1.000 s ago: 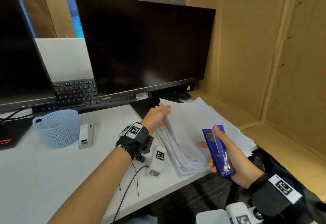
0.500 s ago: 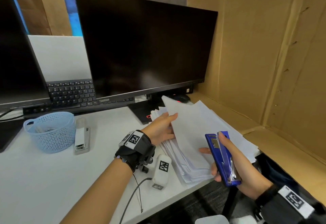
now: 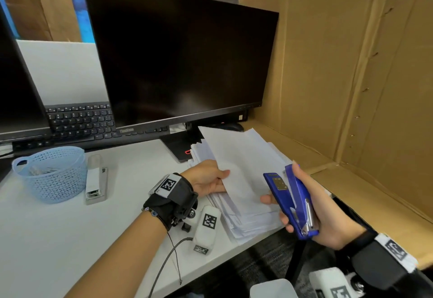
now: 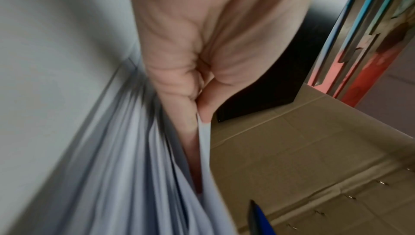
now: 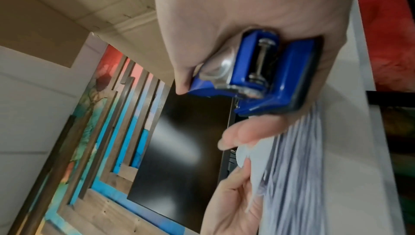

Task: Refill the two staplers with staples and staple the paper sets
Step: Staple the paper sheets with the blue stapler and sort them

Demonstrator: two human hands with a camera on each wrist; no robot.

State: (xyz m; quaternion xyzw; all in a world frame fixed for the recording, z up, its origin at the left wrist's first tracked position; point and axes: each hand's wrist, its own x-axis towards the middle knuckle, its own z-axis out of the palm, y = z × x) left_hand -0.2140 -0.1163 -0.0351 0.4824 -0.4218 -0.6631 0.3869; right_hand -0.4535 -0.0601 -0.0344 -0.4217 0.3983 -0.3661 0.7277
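Note:
A fanned stack of white paper (image 3: 246, 208) lies at the desk's front right corner. My left hand (image 3: 208, 180) pinches a thin top set of sheets (image 3: 234, 157) by its left edge, thumb on top and fingers underneath, and lifts it off the stack; the left wrist view shows that pinch (image 4: 202, 118). My right hand (image 3: 311, 206) grips a blue stapler (image 3: 291, 200) just right of the lifted set, its jaws slightly apart and pointing up and left. The right wrist view shows the stapler's hinged rear (image 5: 258, 68). A white stapler (image 3: 96, 180) lies on the desk at left.
A light blue basket (image 3: 50, 173) stands left of the white stapler. A large black monitor (image 3: 178, 58) and a keyboard (image 3: 79, 121) fill the back. A cardboard wall (image 3: 351, 63) closes the right side. A white tagged device (image 3: 206, 227) and cable lie beside my left wrist.
My left hand has drawn back from the stack's far corner to its left edge and raised the top sheets. The right hand with the blue stapler has stayed close by, stapler tilted slightly.

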